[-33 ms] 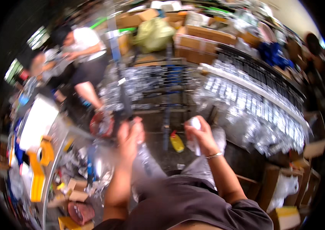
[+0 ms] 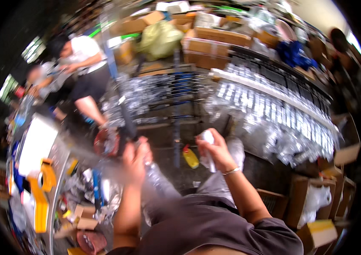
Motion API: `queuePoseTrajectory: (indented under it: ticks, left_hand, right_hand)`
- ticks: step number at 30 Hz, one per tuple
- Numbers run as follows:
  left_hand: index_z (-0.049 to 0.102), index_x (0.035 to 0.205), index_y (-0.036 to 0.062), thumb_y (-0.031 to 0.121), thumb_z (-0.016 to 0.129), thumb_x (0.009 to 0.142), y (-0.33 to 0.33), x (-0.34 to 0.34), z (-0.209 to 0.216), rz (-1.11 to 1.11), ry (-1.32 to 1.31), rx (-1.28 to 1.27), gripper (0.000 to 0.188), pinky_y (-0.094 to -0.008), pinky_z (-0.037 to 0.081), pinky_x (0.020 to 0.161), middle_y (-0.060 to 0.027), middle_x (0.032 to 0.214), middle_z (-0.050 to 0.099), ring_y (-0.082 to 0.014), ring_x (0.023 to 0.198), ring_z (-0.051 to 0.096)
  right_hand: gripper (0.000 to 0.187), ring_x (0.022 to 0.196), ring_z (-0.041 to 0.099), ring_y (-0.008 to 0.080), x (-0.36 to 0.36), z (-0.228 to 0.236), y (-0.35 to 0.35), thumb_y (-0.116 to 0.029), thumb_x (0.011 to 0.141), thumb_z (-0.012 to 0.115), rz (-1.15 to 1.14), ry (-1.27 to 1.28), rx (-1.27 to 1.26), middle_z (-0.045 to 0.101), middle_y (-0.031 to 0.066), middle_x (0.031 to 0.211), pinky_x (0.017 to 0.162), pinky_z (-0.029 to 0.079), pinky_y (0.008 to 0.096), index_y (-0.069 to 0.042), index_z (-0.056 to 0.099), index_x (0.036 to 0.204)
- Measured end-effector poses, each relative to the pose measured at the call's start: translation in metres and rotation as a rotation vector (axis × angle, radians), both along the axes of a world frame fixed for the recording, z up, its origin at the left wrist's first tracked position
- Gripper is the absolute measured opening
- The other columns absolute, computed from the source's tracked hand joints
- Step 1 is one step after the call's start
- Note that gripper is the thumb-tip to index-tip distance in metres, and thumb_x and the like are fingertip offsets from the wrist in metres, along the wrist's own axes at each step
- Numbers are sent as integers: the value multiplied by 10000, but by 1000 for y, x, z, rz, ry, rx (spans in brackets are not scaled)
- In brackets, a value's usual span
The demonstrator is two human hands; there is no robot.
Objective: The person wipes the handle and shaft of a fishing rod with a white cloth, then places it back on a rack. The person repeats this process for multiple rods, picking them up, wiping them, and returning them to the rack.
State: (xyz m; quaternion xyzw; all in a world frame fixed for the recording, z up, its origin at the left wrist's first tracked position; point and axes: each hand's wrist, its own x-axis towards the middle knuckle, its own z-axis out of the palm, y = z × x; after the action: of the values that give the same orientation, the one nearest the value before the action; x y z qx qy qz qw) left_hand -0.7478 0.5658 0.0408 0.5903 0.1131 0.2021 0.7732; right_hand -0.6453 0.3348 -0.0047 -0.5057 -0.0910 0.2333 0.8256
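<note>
My left hand [image 2: 136, 161] is closed around a long, dark pole [image 2: 126, 114]. The pole slants up and away to the left, and its far end is blurred. Below that hand, clear plastic wrapping [image 2: 159, 180] lies in front of my grey trouser leg. My right hand [image 2: 218, 153] grips a crumpled white cloth [image 2: 207, 138], part of which hangs below the fingers. Between the two hands, farther down on the floor, is a yellow bottle [image 2: 191, 158] with a red top.
Plastic-wrapped silver parts [image 2: 269, 106] fill a rack at right. Wrapped dark rods [image 2: 150, 93] lie ahead on a frame. A red basket [image 2: 105, 142] stands left, near a person in a white shirt [image 2: 84, 55]; another person [image 2: 40, 80] is beyond. A table edge [image 2: 59, 187] and cardboard boxes [image 2: 312, 199] flank me.
The whole scene has shifted a little to the left in the picture. Both hands appear slightly farther left, still holding the pole and the cloth.
</note>
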Motion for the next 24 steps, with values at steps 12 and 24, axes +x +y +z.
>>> queuePoseTrajectory:
  ticks: [12,24]
  left_hand:
    - [483,1034,65,218,631,901,-6,-54,-79,-31,-89,144,251,-346,513,642,-89,857,575,-195,732,586]
    - [445,1174,126,342,444,1016,-15,6,-43,-95,47,-107,268,-205,300,403,9,652,425,-60,451,350]
  right_hand:
    - [193,685,533,91,-7,-21,-18,-83,878,625,38,37,11,545,26,820,593,451,243,-73,456,971]
    - [395,843,573,113,23,23,-17,-8,917,529,-42,-264,-121,618,56,1114,751,491,261,-84,414,1287]
